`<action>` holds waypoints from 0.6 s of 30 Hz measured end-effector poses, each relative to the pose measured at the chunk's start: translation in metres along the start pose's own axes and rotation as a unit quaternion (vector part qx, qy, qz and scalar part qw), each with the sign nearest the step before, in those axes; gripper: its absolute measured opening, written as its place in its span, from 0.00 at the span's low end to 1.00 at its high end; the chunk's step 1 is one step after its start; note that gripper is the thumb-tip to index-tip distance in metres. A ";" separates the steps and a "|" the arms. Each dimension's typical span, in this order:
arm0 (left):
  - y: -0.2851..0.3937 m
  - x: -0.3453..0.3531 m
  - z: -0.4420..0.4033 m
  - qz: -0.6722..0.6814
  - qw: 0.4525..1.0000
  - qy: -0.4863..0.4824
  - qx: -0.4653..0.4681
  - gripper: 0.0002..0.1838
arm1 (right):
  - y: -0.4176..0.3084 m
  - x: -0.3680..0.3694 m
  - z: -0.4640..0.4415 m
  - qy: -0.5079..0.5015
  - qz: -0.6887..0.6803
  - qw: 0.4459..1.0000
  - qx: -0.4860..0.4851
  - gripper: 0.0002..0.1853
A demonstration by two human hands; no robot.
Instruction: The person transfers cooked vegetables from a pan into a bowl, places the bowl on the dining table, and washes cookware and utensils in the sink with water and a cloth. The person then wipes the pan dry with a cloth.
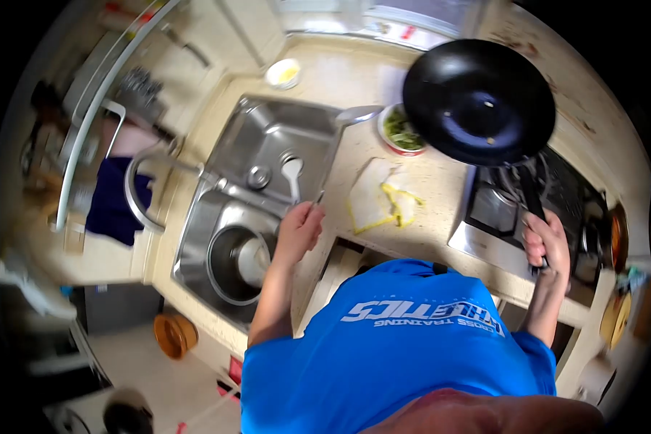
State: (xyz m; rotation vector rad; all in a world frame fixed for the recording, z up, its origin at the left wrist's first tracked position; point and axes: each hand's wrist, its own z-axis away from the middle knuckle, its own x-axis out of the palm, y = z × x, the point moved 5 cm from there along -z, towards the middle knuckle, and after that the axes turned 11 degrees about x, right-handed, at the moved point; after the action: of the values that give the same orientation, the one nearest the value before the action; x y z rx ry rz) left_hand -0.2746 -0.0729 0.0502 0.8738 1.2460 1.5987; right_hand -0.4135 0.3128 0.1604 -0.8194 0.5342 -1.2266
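My right hand (546, 239) is closed around the handle of a black wok (477, 101). The wok is raised above the counter and the back of the stove, its dark inside facing me with a few small bits in it. My left hand (301, 230) is closed at the front right of the sink, on what looks like the handle of a metal spatula (359, 114). The spatula's broad head lies beside a bowl of green vegetables (402, 130), partly behind the wok; its thin handle is hard to follow along the sink rim.
A double steel sink (249, 134) holds a white spoon (291, 171) and a metal pot (235, 264). A white cloth with yellow edging (375, 195) lies on the counter. The gas stove (492, 206) stands at right. A small white bowl (283, 73) sits behind the sink.
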 end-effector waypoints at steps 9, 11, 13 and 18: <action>-0.031 -0.025 0.095 0.043 0.976 0.205 0.065 0.08 | 0.005 0.028 -0.012 -0.106 0.039 0.994 0.001 0.10; -0.039 -0.036 0.118 0.062 0.960 0.264 0.064 0.07 | 0.001 0.042 -0.015 -0.128 0.049 0.990 -0.011 0.11; -0.051 -0.051 0.142 0.092 0.936 0.332 0.069 0.05 | -0.001 0.058 -0.018 -0.161 0.062 0.985 0.004 0.11; -0.075 -0.081 0.202 0.026 0.900 0.435 0.010 0.06 | -0.002 0.095 -0.025 -0.211 0.104 0.971 0.045 0.12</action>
State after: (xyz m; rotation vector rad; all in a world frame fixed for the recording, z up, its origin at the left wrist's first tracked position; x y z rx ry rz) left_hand -0.0460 -0.0750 0.0258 0.1532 1.8417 2.1148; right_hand -0.4074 0.2150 0.1531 -0.8924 0.2096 -0.8443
